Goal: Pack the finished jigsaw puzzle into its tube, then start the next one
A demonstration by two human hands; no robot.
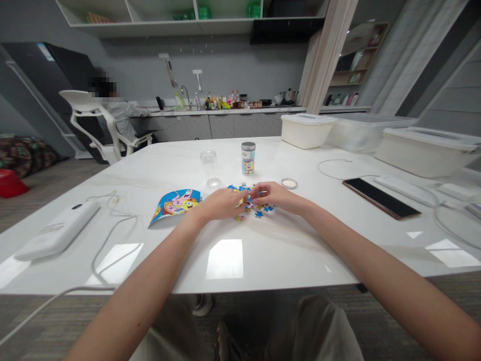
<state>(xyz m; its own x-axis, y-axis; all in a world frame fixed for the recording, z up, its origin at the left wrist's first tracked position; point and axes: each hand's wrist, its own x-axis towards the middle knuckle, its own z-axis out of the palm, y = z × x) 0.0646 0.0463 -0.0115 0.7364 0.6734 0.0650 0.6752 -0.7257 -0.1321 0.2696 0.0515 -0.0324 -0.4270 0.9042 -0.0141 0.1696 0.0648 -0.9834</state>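
Small blue and yellow puzzle pieces (259,210) lie scattered on the white table (263,250). My left hand (221,204) and my right hand (272,195) meet over them, fingers curled and pinching small pieces between the fingertips. A curled cartoon picture sheet (175,203) lies left of my left hand. Behind the pieces stand a lidded tube with a cartoon label (248,158), an empty clear tube (209,168) and a round lid (289,183).
A phone (379,198) lies to the right, with white lidded bins (306,130) (424,150) behind it. A white device (56,230) with a cable sits at the left. Another person sits on a white chair (90,120) by the far counter.
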